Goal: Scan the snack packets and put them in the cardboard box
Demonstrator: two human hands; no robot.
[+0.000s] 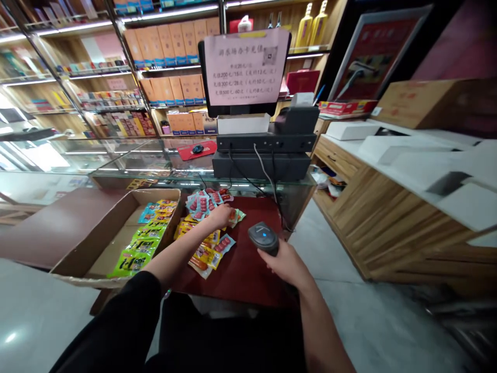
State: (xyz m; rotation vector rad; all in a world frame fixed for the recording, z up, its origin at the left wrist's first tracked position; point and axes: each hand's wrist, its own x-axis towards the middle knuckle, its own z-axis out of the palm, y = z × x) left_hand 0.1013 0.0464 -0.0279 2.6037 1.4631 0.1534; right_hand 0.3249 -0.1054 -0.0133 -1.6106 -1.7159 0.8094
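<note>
My left hand (221,215) reaches over the pile of snack packets on the dark red table (248,274). Its fingers are closed at a small green-edged packet (239,216); the fingertips are partly hidden. Around it lie blue-and-pink packets (202,203) behind and yellow sausage packets (207,255) in front. A single blue-edged packet (225,243) lies on top near the right side of the pile. My right hand (285,261) is wrapped round a dark grey handheld scanner (263,236) with a lit blue light, held above the table right of the packets.
An open cardboard box (95,228) holding green, yellow and blue packets stands at the left. Behind the table are a glass counter (155,160), a black cash drawer (264,166) with cables hanging down, and a monitor covered by a paper sign (244,70). A wooden cabinet (365,217) stands right.
</note>
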